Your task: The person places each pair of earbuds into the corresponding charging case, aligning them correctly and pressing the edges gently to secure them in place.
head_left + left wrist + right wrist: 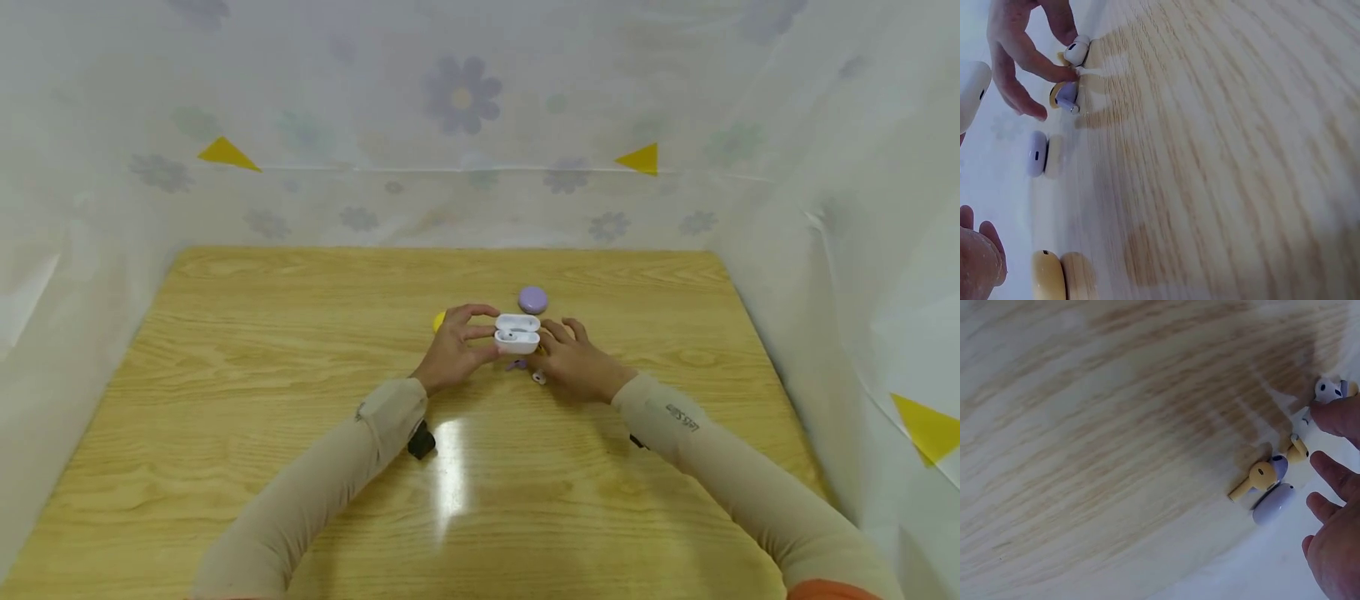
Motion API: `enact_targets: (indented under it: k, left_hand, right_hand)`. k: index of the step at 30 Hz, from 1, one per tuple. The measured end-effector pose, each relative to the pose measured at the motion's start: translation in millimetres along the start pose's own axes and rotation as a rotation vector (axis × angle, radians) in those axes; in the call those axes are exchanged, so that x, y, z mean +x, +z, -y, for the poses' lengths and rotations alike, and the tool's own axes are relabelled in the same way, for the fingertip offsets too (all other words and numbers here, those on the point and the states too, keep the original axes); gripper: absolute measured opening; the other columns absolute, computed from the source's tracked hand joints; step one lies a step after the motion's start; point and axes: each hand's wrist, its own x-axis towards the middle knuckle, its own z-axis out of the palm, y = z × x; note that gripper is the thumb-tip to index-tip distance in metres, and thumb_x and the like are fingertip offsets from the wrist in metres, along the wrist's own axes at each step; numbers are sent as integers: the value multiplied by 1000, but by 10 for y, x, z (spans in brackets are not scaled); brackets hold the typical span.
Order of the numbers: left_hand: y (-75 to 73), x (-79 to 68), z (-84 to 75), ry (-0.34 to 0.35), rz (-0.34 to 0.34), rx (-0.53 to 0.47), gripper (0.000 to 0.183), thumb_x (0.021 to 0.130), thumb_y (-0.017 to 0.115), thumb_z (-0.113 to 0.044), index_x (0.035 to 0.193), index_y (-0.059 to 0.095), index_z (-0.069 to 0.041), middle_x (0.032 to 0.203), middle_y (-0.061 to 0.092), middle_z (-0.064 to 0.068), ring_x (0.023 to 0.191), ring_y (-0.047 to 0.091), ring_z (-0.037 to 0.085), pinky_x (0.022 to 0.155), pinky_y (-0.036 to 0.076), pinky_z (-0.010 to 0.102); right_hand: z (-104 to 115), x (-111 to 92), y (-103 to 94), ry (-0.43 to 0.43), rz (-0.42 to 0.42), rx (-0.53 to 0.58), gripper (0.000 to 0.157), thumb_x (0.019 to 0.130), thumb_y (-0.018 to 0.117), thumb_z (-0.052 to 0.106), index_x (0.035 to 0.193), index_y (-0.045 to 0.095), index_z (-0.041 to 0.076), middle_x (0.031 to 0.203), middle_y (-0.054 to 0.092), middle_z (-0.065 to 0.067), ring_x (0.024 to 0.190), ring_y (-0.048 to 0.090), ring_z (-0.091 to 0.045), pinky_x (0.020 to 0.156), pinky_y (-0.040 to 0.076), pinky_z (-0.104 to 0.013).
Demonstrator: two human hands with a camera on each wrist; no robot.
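In the head view my left hand (455, 346) holds a white earbud case (517, 342) by its left side, above the table. The lid stands up, and one white earbud (508, 336) sits in the case's left slot. My right hand (577, 364) is low over the table beside the case, fingers spread. Its thumb (1338, 417) appears to touch a loose white earbud (1324, 389) in the right wrist view; the forefinger is apart from that earbud's head. Yellow earbuds (1263, 475) and a lilac earbud (1279, 464) lie close by.
A round lilac case (533, 299) rests on the wooden table (300, 300) beyond the hands. Partly behind my left hand is a yellow case (1049, 275). White patterned sheeting (465, 208) encloses the table at the back and sides.
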Motion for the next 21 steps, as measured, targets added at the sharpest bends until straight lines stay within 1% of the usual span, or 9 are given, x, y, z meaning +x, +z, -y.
enact_targets:
  k: [1,3,5,7,11,15,18,21]
  left_hand:
    - [2,12,22,-2,-1,9,51,74,71,-9,121,49,-9,133,37,8,129,27,20,101,35,41]
    - [6,38,79,6,-7,23,51,74,71,-10,120,50,-11,134,39,8,129,26,20,105,31,43]
    - [12,63,138,30,-20,50,49,73,72,-12,118,52,-12,134,43,7,129,25,19,107,22,46]
    - [17,90,206,54,-31,71,47,73,73,-15,116,55,-14,133,45,5,129,25,18,108,17,47]
    - [27,97,247,86,-38,89,41,72,73,-20,111,59,-14,132,47,1,127,27,16,108,17,46]
    - [35,95,247,95,-40,92,44,72,74,-19,113,56,-16,130,49,1,126,28,16,107,18,46]
    - [39,95,235,97,-37,85,49,72,73,-17,117,52,-16,129,51,1,126,28,16,106,20,46]
    - [38,98,227,94,-36,74,51,72,73,-15,118,51,-14,128,51,3,126,28,16,106,20,45]
  right_hand:
    - [7,-4,7,4,1,4,34,82,63,22,115,57,27,132,44,-11,126,34,-35,96,28,-59]
    - [20,-12,18,9,-1,11,30,81,64,24,111,59,28,132,44,-11,127,33,-35,97,27,-60]
    - [32,-16,27,14,0,21,27,81,64,27,108,61,28,132,44,-10,128,32,-34,98,26,-59]
    - [44,-20,35,19,-4,30,24,80,65,29,104,62,27,129,45,-8,127,33,-33,98,26,-59]
    - [70,-28,64,35,-11,64,14,80,62,23,94,64,24,125,47,-7,126,35,-31,98,26,-59]
    - [97,-37,109,54,-33,71,7,78,57,20,83,63,20,120,50,-6,123,36,-29,97,25,-58]
    - [112,-54,137,69,-61,27,7,78,54,20,77,60,18,112,54,-5,120,39,-29,97,25,-58]
    - [115,-71,136,77,-73,8,9,78,51,20,79,59,16,112,54,-6,121,39,-32,97,25,-59]
